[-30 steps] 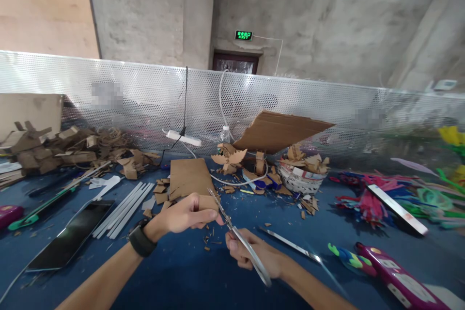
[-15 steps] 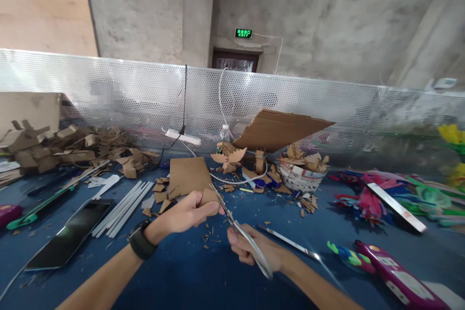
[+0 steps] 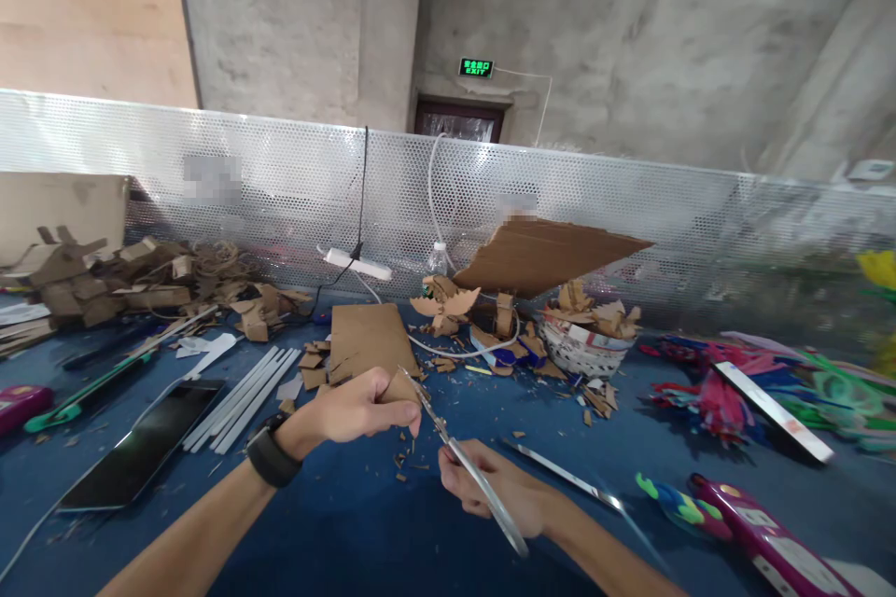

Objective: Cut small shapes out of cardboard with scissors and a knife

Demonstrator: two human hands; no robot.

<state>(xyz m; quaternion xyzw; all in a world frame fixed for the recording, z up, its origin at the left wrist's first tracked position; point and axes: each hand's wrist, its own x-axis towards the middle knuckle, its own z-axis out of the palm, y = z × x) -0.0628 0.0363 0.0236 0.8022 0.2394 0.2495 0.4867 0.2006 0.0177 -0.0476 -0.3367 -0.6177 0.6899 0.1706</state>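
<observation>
Head view: blue table (image 3: 392,532), concrete wall (image 3: 651,47)

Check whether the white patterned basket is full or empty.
Not empty: cardboard scraps stick up above the rim of the basket. Cannot tell how deep they go, since its wall hides the inside.

High on the wall (image 3: 630,47), I'm reading the sign (image 3: 477,68) now, green on black: EXIT along the bottom line, the Chinese 安全出口 right above it! Down at my level there's print on the basket (image 3: 586,353), marks on the purple tool (image 3: 774,534) and the white bar (image 3: 773,411), all too small or blurred for me to make out.
</observation>
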